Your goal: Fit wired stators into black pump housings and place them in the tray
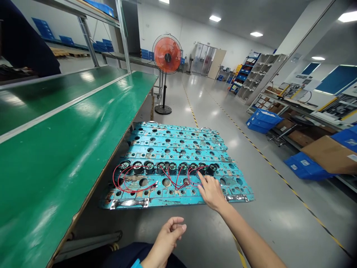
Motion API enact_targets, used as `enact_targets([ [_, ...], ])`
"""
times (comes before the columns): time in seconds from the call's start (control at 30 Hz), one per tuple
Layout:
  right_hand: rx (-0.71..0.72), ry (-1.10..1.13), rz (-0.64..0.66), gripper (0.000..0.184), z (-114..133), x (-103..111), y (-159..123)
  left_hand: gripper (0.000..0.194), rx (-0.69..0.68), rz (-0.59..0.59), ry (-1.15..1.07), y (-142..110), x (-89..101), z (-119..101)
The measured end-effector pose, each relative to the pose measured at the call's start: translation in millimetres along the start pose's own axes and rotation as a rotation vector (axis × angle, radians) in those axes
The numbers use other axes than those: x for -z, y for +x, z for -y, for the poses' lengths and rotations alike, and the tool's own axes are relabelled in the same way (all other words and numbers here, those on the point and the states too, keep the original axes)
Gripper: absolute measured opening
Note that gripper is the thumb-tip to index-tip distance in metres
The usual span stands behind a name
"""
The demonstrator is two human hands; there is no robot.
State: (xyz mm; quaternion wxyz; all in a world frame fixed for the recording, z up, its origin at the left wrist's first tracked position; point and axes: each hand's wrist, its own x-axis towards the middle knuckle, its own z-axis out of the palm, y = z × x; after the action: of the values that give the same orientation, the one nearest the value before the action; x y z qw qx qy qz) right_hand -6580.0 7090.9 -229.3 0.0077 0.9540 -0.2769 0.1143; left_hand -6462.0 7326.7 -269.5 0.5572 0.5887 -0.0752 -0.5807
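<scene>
A row of several round black parts [173,167] with thin red wires [174,182] stands across a worn turquoise board [167,203] full of round holes. My right hand [213,191] is over the near right part of the board. Its index finger stretches to the wires and black parts at the row's right end, the thumb is apart, and no object shows in its grasp. My left hand [170,236] hovers in front of the board's near edge, fingers loosely bent and thumb apart, holding nothing visible. Whether the right fingertip touches a wire, I cannot tell.
Metal handles [129,203] are fixed on the board's near edge. A green-topped workbench [92,123] runs along the left. Behind the board stands an orange fan [167,54]. Blue bins [263,121] and a cardboard box [329,152] are at right. Someone's dark sleeve [25,41] shows upper left.
</scene>
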Motion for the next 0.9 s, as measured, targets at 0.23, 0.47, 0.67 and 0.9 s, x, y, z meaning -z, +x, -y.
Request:
enact_targets([
  [0.23, -0.077, 0.092, -0.052, 0.04, -39.0, -36.7, -11.8, 0.061, -0.001, -0.007, 0.003, -1.2, 0.9, 0.0],
  [0.47, -0.062, 0.172, -0.073, 0.048, -46.7, -31.1, -10.9, 0.062, -0.005, -0.007, 0.022, -0.9, 5.1, -1.4],
  [0.67, -0.105, 0.1, -0.332, 0.068, -30.6, -42.9, -46.5, 0.067, -0.019, -0.008, 0.038, 4.7, 5.8, 3.7],
  [0.9, -0.006, 0.222, -0.262, 0.038, -17.3, -50.3, -52.7, 0.067, -0.007, 0.004, 0.051, 7.4, 1.4, 12.6],
])
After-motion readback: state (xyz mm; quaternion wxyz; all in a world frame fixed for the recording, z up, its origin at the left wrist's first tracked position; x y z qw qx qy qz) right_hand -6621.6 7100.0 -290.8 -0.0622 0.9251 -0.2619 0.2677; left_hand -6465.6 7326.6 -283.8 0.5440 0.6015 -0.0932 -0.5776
